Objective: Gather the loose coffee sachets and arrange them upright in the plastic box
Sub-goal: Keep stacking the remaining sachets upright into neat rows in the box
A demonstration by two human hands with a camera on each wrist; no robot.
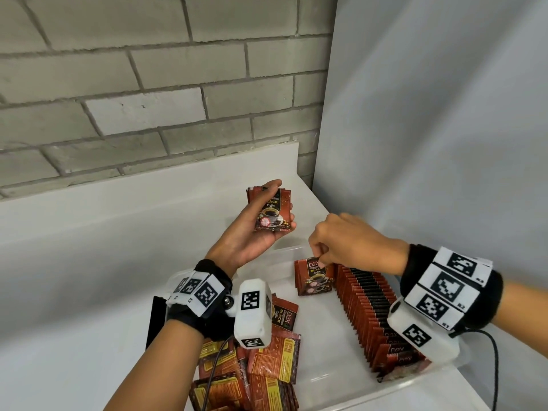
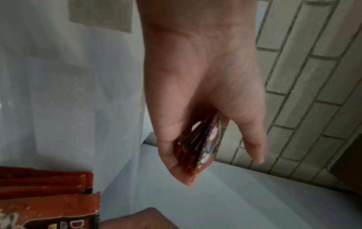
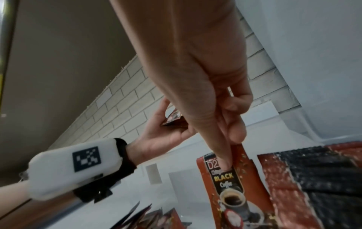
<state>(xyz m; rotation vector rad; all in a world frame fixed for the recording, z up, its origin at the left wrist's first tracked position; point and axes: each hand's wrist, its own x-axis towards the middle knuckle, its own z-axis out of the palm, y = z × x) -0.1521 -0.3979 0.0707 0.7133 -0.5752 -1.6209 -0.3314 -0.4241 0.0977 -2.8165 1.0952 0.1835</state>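
The red-brown coffee sachet (image 1: 313,275) is pinched at its top edge by the right hand (image 1: 347,241) — best lowered upright, flush against the row of standing sachets (image 1: 367,307) in the clear plastic box (image 1: 415,384), while the spare stack of sachets (image 1: 271,210) is gripped by the left hand (image 1: 255,232).

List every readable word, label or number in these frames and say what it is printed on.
"D2X", "BLACK", "Coffee": sachet pinched by the right hand.
"BLACK Coffee": stack of sachets in the left hand.
"D2X", "BLACK", "Coffee": loose sachet.
Yellow back panels of the loose pile: too small to read.
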